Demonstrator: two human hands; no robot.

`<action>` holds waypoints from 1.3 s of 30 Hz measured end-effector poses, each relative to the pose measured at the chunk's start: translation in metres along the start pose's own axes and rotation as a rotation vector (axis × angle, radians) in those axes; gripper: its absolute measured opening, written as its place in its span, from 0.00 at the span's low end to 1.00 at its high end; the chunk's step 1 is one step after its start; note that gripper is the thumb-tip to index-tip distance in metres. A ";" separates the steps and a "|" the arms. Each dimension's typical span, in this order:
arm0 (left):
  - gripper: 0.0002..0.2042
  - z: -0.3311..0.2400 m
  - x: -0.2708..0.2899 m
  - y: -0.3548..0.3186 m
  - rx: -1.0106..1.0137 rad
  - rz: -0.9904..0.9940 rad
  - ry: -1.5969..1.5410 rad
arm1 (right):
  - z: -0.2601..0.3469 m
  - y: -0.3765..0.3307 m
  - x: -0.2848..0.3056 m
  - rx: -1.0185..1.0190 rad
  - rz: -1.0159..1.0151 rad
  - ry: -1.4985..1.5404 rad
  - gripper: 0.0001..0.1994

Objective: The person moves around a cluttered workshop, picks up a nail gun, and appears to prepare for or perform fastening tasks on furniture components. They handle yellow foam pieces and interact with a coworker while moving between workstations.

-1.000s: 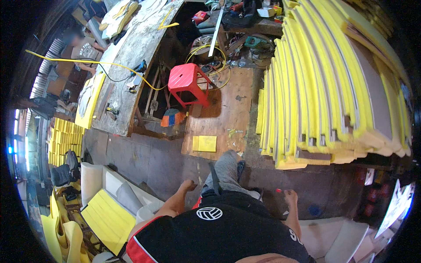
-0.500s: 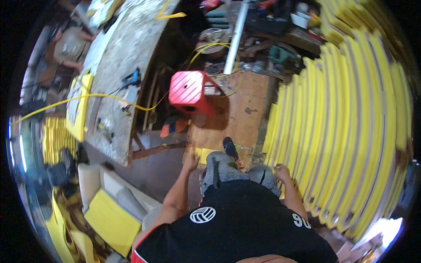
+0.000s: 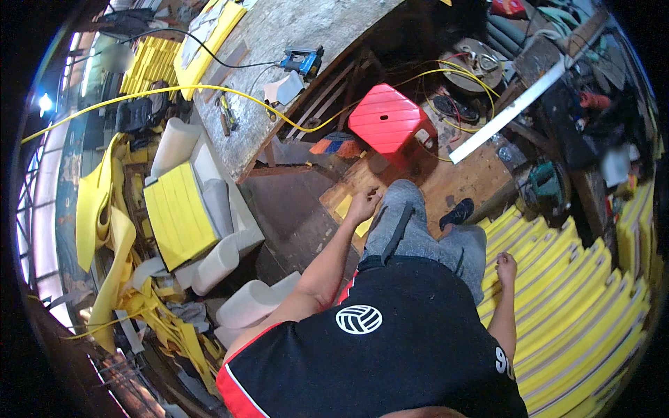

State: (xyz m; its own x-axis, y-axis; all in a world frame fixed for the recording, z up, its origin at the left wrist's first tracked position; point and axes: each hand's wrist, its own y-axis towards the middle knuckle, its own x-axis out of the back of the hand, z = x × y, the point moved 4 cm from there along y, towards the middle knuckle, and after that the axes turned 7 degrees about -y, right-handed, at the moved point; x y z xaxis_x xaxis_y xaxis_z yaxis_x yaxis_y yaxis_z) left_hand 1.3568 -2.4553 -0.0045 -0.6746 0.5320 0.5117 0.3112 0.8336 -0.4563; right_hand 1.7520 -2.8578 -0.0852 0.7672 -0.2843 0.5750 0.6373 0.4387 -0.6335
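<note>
My left hand (image 3: 364, 204) hangs beside my left thigh with its fingers curled in and nothing in it. Below it on the floor lies a small yellow piece (image 3: 343, 207). On my other side, my right hand (image 3: 506, 267) hangs loosely closed, also with nothing visible in it. It is nearest to the large stack of yellow foam sheets (image 3: 578, 299), which have greyish layers between them. Ahead of my legs stands a red plastic stool (image 3: 390, 122) on a wooden board (image 3: 463, 174).
A worktable (image 3: 240, 76) at the far left bears a blue staple gun (image 3: 301, 61). A yellow hose (image 3: 209, 88) crosses over it. White foam-padded seating with a yellow panel (image 3: 180, 216) stands at left, near yellow offcuts (image 3: 97, 209). A long white bar (image 3: 509, 115) slants beyond the stool.
My view has turned left, so the seating now shows more fully and the foam stack sits lower right. The person beyond the worktable is out of view. Both hands still hang at my sides.
</note>
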 end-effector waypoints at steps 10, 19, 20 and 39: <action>0.15 -0.059 0.171 0.199 -0.174 -0.758 -0.179 | 0.063 0.034 0.055 -0.184 0.044 0.016 0.10; 0.32 -0.062 0.315 0.399 0.453 -0.687 0.029 | 0.181 0.029 0.005 -0.035 0.110 -0.164 0.14; 0.32 -0.056 0.313 0.408 0.439 -0.671 0.082 | 0.195 0.034 0.005 -0.087 0.117 -0.131 0.16; 0.15 -0.095 0.277 0.416 -0.087 -0.583 -1.206 | 0.255 0.041 0.009 -0.154 0.033 -0.089 0.16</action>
State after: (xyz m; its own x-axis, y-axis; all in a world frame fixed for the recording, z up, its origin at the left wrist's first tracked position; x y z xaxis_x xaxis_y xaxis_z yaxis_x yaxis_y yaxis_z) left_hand 1.3629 -1.9475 0.0164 -0.8730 -0.3262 -0.3625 -0.2109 0.9228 -0.3225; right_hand 1.7672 -2.6249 0.0261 0.7825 -0.1922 0.5922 0.6210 0.3092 -0.7202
